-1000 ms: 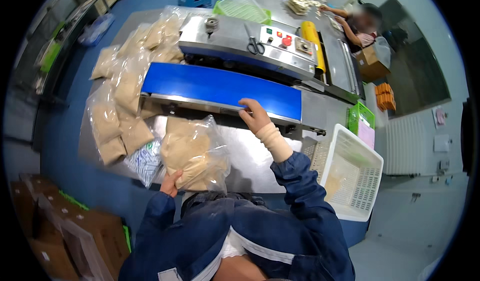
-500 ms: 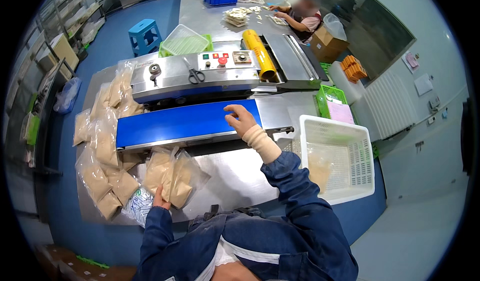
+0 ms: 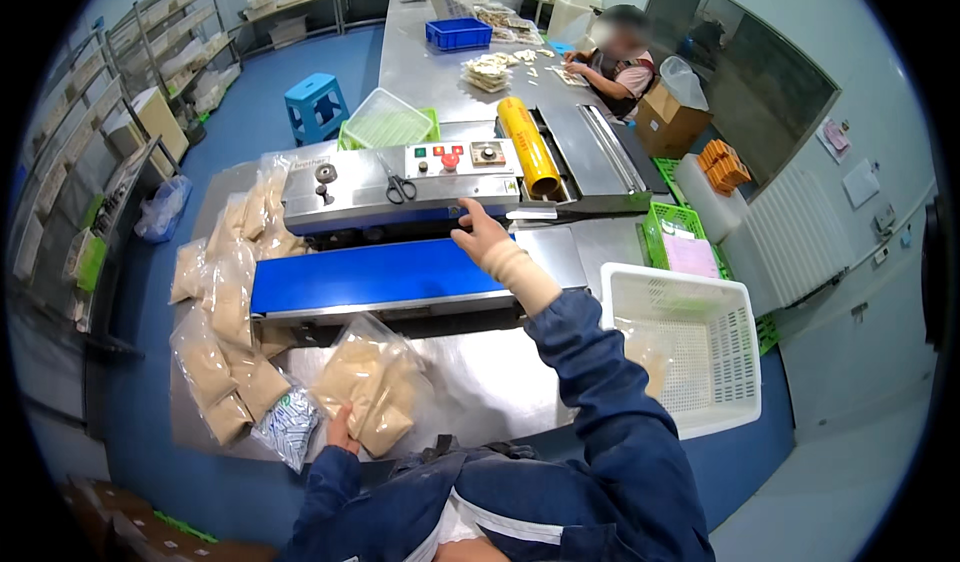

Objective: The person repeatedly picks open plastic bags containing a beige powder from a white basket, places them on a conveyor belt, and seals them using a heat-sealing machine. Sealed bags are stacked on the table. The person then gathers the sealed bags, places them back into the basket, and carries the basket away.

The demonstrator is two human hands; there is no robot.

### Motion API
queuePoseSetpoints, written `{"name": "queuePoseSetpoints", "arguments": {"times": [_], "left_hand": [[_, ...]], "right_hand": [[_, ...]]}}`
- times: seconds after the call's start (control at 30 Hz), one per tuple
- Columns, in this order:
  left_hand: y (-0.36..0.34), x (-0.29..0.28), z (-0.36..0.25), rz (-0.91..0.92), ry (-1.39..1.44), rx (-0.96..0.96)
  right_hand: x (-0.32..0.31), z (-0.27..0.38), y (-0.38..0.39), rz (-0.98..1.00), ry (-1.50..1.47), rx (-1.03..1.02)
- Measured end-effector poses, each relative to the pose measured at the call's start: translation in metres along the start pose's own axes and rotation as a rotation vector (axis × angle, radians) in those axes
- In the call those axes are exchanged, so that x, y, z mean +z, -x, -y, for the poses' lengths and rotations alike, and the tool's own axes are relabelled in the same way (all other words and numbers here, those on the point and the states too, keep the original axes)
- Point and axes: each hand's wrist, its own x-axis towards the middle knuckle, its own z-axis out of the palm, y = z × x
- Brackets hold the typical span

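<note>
My left hand (image 3: 343, 428) grips the near edge of a clear plastic bag of tan powder (image 3: 372, 387). It looks like two overlapping bags lie there, tilted on the steel table. My right hand (image 3: 480, 232) is stretched forward over the blue conveyor belt (image 3: 375, 274), fingers loosely bent and apart, with nothing in it. Its fingertips are close to the front of the steel sealing machine (image 3: 400, 187). Left of the belt, several filled bags (image 3: 232, 292) are heaped. Beside my left hand lies a clear bag of small white-and-blue packets (image 3: 289, 426).
Scissors (image 3: 400, 189) rest on the machine, near a red button (image 3: 450, 162). A yellow film roll (image 3: 528, 147) lies behind it. At right stands a white basket (image 3: 705, 362) with a bag inside. A co-worker (image 3: 622, 67) sits at the far table; a blue stool (image 3: 314, 109) stands left.
The view has shifted, so the scene sits lower and farther right. My right hand has reached farther forward, toward the machine. My left hand stays on the powder bag, which now lies more spread out.
</note>
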Motion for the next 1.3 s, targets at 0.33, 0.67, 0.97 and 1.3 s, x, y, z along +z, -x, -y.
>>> {"name": "queuePoseSetpoints", "arguments": {"times": [0.33,0.67,0.97,1.3], "left_hand": [[0.054,0.021,-0.002,0.148,0.086,0.082],[0.084,0.042,-0.031,0.279,0.115,0.116],[0.095,0.083,-0.048,0.495,-0.009,0.126],[0.093,0.121,-0.059,0.587,-0.084,0.157]], "right_hand": [[0.023,0.009,-0.05,0.003,0.258,0.003],[0.027,0.009,0.004,0.113,0.02,-0.005],[0.043,-0.041,0.097,0.319,0.079,-0.143],[0.026,-0.062,0.192,0.333,-0.754,0.312]]}}
